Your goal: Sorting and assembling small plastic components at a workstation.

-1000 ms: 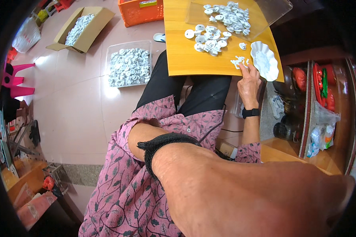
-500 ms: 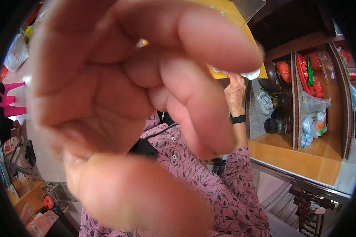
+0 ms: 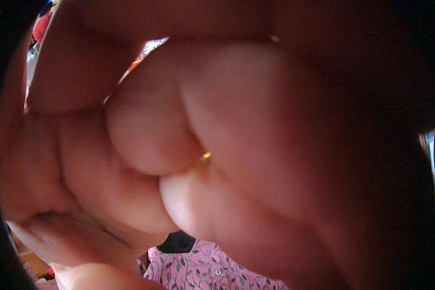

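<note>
My left hand (image 3: 188, 145) fills almost the whole head view, pressed up very close to the lens. Its fingers are curled, and the folds of palm and fingers are blurred and reddish. Whether it holds anything cannot be told. My right hand is hidden behind it. The yellow board and the white pieces are also hidden.
A strip of pink flower-patterned clothing (image 3: 208, 273) shows at the lower edge, with a small black object (image 3: 178, 242) above it. Slivers of bright background appear at the top left (image 3: 147, 50) and the far right (image 3: 431, 159).
My left hand has risen from my lap to the lens and now covers it. The right hand at the yellow board, the board and the white pieces have gone out of sight.
</note>
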Available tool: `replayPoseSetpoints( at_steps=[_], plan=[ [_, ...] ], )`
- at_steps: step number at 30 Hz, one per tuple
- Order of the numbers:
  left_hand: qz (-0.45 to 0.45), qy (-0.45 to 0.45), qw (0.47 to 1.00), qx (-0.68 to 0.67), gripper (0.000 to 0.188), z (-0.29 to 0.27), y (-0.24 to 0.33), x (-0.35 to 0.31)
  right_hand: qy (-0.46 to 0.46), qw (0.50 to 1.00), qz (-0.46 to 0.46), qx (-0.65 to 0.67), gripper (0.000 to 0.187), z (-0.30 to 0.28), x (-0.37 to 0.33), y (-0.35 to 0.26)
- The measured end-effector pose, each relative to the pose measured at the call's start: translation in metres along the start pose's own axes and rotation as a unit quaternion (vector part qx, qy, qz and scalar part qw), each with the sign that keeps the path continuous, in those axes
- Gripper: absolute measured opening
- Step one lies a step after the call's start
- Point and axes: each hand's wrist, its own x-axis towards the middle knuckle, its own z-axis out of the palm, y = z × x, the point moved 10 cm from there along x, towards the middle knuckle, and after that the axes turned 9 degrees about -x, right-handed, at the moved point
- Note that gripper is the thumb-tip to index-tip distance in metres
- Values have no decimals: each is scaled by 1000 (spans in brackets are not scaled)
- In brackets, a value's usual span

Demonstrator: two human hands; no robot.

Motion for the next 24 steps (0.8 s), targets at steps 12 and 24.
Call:
replayPoseSetpoints(
  at_steps=[12,24],
  plan=[
    [-55,112,992,28,121,-10,-2,9,-26,995,-83,-43,52,17,12,-25],
    [51,126,962,-238,84,23,-23,0,21,999,-8,36,44,21,17,19]
  ],
)
